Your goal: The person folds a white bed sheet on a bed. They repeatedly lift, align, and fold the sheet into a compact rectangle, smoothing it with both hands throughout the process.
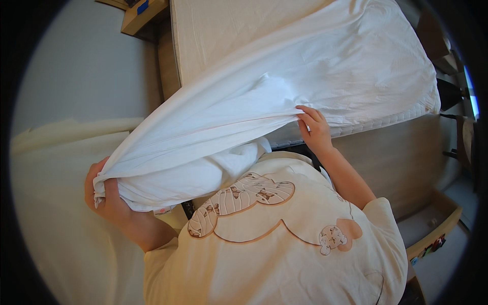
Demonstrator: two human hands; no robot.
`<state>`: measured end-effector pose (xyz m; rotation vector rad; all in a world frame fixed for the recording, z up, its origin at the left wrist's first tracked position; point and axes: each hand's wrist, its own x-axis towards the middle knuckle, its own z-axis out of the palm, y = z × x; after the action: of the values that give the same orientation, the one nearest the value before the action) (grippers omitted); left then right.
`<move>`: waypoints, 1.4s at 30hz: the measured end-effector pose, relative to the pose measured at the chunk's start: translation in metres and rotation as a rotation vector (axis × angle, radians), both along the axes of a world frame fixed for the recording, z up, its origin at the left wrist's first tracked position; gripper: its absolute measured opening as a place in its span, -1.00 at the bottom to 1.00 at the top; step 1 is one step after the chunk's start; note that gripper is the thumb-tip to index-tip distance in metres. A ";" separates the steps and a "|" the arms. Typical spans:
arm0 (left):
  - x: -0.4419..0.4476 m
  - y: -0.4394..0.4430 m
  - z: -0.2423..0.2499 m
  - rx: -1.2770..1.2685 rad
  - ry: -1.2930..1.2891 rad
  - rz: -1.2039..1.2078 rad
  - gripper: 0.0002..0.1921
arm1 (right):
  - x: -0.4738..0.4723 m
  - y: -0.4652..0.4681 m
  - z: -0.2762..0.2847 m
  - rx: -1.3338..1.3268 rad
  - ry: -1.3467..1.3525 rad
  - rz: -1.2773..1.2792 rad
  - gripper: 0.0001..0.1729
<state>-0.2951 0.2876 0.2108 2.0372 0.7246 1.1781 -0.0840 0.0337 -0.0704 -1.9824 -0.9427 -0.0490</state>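
Observation:
A white fitted-looking bed sheet [236, 99] stretches in folds from the far right corner of the mattress [228, 34] towards me. At the lower left, my left hand [106, 194] grips a bunched corner of it, held off the mattress beside the wall; a small tag hangs from the cloth close to my wrist. My right hand [316, 129] pinches the sheet's near edge between thumb and fingers, just above the mattress side. Between my hands the edge is pulled taut, with loose white cloth hanging under it against my shirt. The mattress's upper left part is uncovered.
A pale wall [84, 76] runs along the left. Wooden furniture [145, 19] bearing a blue item stands at the top left. An open wooden drawer or box [434, 228] is at the lower right. Chairs [463, 137] stand at the far right, past the mattress corner.

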 end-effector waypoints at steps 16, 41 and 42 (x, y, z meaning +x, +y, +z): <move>0.012 0.010 0.010 -0.059 -0.049 0.091 -0.87 | -0.023 0.040 -0.005 -0.090 0.179 0.168 -0.77; 0.050 0.013 0.011 -0.035 -0.041 -0.048 -0.83 | -0.050 0.067 -0.009 0.017 -0.150 0.321 -0.66; 0.048 0.013 0.009 -0.031 -0.041 -0.053 -0.83 | -0.049 0.062 -0.012 0.009 -0.120 0.286 -0.68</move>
<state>-0.2466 0.3007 0.2198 1.9889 0.6613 1.1676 -0.1333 0.0957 -0.0824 -1.8342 -1.2931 -0.0114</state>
